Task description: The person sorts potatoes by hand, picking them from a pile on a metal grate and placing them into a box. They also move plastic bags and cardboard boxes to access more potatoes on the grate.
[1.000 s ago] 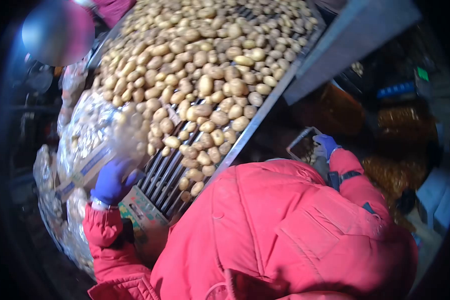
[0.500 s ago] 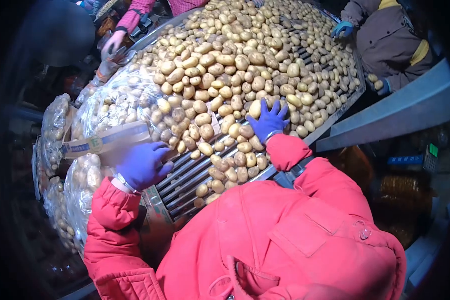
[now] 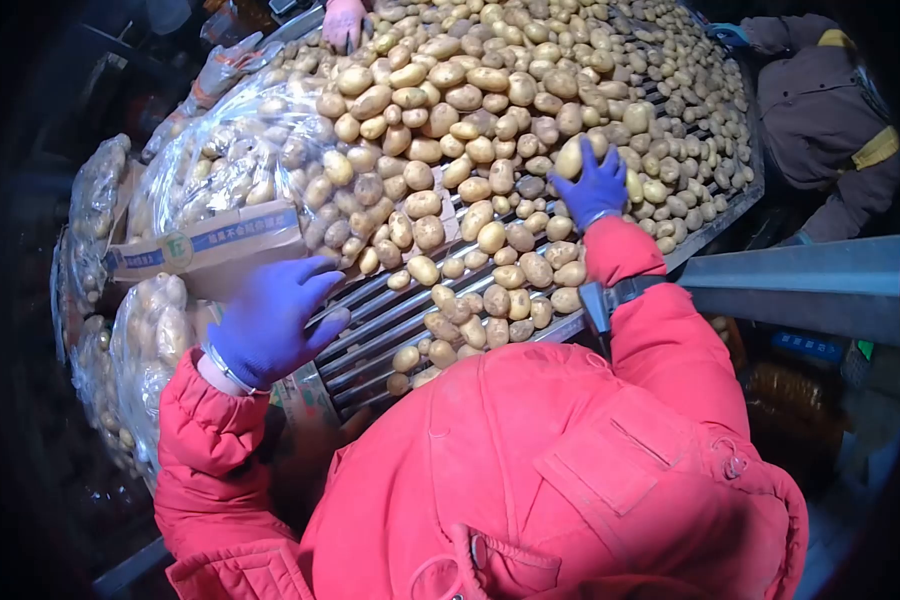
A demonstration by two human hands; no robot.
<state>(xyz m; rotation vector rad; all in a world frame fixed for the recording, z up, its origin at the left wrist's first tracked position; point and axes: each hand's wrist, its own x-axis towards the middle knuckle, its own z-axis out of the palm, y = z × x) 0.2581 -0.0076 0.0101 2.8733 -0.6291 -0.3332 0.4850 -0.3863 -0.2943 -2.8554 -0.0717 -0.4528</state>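
Observation:
Both my hands wear blue-purple gloves. My left hand is held above the slatted metal rack, near the printed cardboard box edge, with its fingers apart and nothing in it. On the right, my right hand rests on the potato pile, its fingers spread. A large pale potato lies against its fingertips. Loose potatoes lie on the bars between my hands. Beside the box edge, potatoes sit under a clear plastic bag.
More bagged potatoes stand at the left. Another person's pink-gloved hand touches the pile's far edge. A person in a dark jacket is at the back right. A grey metal beam juts out at the right.
My right hand has moved right and farther away across the pile. My left hand has shifted slightly left. The other person's pink-gloved hand has moved right, onto the potatoes.

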